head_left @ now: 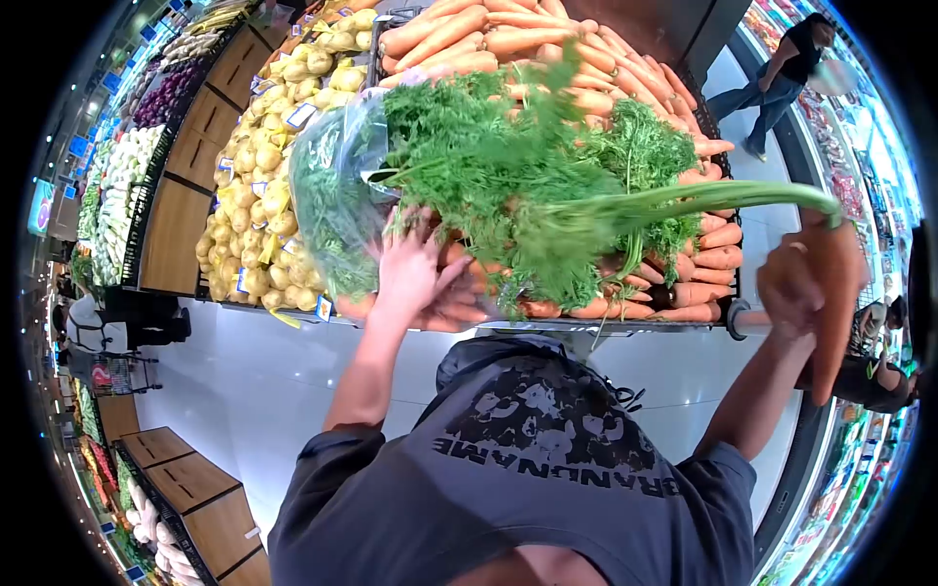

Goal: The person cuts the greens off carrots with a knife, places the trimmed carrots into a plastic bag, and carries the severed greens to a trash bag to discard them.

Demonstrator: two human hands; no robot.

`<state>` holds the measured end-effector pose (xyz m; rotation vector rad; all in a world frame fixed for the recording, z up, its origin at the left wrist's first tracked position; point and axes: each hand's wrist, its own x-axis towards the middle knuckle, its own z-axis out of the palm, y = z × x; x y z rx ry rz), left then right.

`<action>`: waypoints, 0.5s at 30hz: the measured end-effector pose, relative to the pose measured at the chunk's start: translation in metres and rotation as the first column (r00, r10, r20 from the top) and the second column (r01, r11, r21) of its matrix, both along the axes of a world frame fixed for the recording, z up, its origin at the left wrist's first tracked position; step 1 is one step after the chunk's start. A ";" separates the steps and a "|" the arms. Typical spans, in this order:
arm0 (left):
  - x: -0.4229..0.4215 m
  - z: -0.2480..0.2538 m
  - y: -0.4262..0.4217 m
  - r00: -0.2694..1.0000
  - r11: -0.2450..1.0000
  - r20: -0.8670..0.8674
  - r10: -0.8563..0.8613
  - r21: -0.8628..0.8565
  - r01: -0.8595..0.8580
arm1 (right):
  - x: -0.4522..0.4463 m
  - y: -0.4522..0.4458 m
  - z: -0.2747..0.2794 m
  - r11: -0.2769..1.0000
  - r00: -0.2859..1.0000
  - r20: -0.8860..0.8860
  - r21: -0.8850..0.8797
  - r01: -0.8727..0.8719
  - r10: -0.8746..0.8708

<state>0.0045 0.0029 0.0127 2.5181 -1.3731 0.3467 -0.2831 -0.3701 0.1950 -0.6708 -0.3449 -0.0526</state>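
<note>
- right hand (pixel 796 278): closed round a carrot (pixel 836 303); carrot hangs tip down, off to the right of the crate, over the aisle; finger detail blurred
- carrot's stalk (pixel 723 195): runs left from its top into leafy greens (pixel 489 156) above the pile; cannot tell where its leaves end and others begin
- left hand (pixel 408 264): fingers spread, palm down, at front of the carrot pile; just beside a clear bag (pixel 332 195); cannot tell if it touches the bag
- bag: greens inside; lies across the border of potatoes and carrots
- surface: black crate (pixel 375 49) heaped with loose carrots (pixel 616 73), no worktop as such; potatoes (pixel 259 210) in yellow netting with price labels, to the left
- room: shop, pale glossy floor (pixel 234 361); wood-fronted cabinets (pixel 186 230) at left under more produce; white radishes (pixel 147 523) lower left; lit shelves (pixel 879 156) down the right
- people: shopper (pixel 801 59) in dark top, upper right; another person (pixel 103 327) at left, near a cart (pixel 112 374); more at right edge, small
- wearer: dark printed shirt (pixel 528 488)
</note>
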 end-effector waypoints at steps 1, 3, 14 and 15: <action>0.004 0.000 -0.005 0.998 0.998 0.038 -0.042 -0.039 0.044 | -0.013 -0.008 0.010 0.996 0.996 -0.007 0.030 0.086 -0.085; -0.002 0.003 -0.005 0.999 0.998 0.019 -0.051 -0.035 0.052 | -0.032 -0.025 0.025 0.962 0.962 -0.014 -0.023 0.271 -0.271; -0.014 0.137 -0.011 0.878 0.901 -0.466 -0.107 0.327 0.284 | 0.013 -0.016 0.082 -0.122 0.043 0.359 -0.425 0.897 -0.933; -0.020 0.154 -0.021 0.754 0.903 -0.630 -0.187 0.192 0.385 | 0.025 -0.006 0.084 -0.028 0.137 0.333 -0.445 0.895 -0.933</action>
